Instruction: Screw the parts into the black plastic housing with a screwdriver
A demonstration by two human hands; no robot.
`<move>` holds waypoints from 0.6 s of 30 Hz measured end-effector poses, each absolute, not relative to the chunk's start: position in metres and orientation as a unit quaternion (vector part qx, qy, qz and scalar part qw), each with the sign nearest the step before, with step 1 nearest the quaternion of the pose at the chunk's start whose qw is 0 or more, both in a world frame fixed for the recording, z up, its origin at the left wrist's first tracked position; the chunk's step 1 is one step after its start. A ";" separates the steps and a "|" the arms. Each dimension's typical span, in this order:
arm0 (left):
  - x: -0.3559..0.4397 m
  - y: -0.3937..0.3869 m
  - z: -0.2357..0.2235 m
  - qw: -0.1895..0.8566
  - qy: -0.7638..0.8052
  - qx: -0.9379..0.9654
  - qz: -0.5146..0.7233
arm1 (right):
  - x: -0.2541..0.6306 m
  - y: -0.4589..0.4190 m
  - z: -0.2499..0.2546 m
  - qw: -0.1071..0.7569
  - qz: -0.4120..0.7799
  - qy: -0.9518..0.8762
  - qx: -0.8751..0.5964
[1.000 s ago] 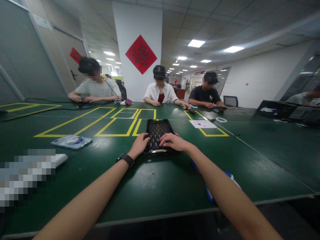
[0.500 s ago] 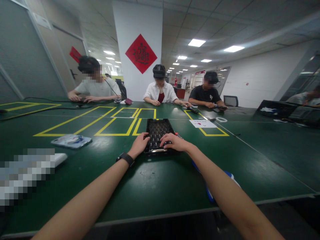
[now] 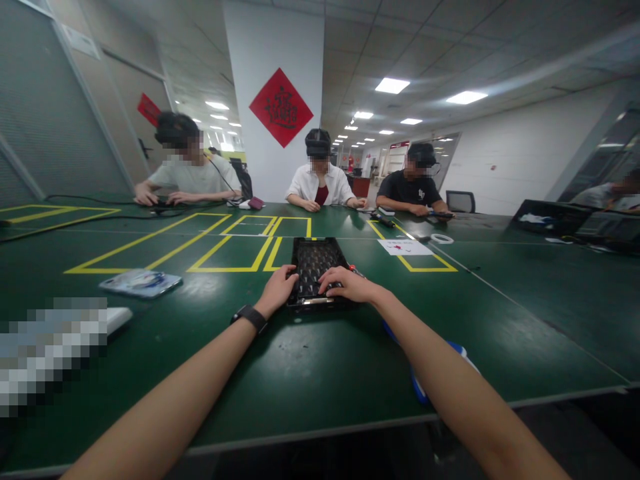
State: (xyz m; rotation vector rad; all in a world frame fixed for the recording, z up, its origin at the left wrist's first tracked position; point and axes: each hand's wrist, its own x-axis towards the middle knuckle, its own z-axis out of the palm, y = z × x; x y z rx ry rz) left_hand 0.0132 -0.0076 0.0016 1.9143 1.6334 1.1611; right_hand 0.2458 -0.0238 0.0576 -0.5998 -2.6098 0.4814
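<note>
A black rectangular case (image 3: 310, 263) lies on the green table in front of me. Rows of small, shiny, pointed pieces fill its inside, too small to name. My left hand (image 3: 279, 291) grips the case's left edge, fingertips at the rim, with a dark watch on that wrist. Over the right part of the case, near its front, is my right hand (image 3: 349, 284), fingers bent and pressed together among the pieces. Whatever those fingers hold is hidden. A small red-tipped item (image 3: 355, 269) shows just beyond the right hand, partly covered by it.
On the left lies a phone-shaped item (image 3: 141, 283), with a blurred-out white thing nearer me. A blue-and-white object (image 3: 419, 388) is partly under my right forearm. Farther off are a paper sheet (image 3: 404, 247), a white ring (image 3: 443, 239) and yellow tape outlines. Co-workers sit across the table.
Both my hands keep their places on the case. Across the table, the middle person's hand has drawn back slightly from the dark item at their side. My view shifts very slightly.
</note>
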 end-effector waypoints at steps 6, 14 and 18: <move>0.012 -0.006 -0.001 0.187 0.578 0.680 0.411 | 0.245 -0.024 0.058 0.211 0.174 -0.939 -0.209; 0.013 -0.004 -0.002 0.185 0.578 0.680 0.412 | 0.246 -0.027 0.060 0.213 0.174 -0.938 -0.209; 0.013 -0.004 -0.002 0.184 0.577 0.680 0.412 | 0.245 -0.027 0.061 0.207 0.179 -0.938 -0.211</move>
